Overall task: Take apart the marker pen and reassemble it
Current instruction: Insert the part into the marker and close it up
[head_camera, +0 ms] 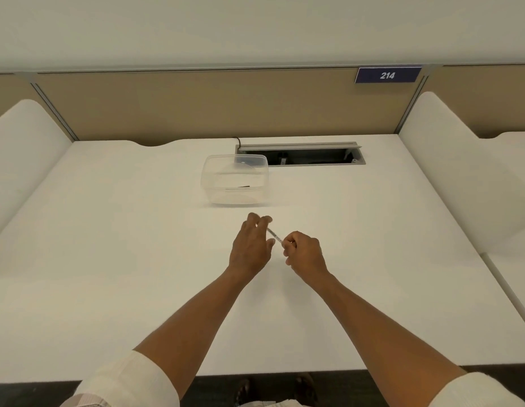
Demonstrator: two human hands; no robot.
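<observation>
two bare hands meet over the middle of a white desk [108,259], held above its surface. wide bare room lies on the desk to either side of them and between them and the near edge, which runs across the bottom of the view just in front of the rolled-up pale sleeves [132,380]. white side panels [23,148] rise along the left and right edges, and a tan partition [196,107] closes the far edge, carrying a blue plate [388,75] that reads 214. a clear plastic container [234,179] stands beyond the hands, well apart from them, with something small and dark inside that is too blurred to name. just behind and to the right of it an open cable slot [300,154] is cut into the desk.

the marker pen [274,235] is a thin, pale stick with small dark print along its barrel, tilted from upper left to lower right between the hands. the right hand [305,254] is curled closed around its lower end. the left hand [251,248] has its fingers [259,223] spread loosely around the upper end; whether they pinch the pen cannot be told. no cap or separate part can be made out.
</observation>
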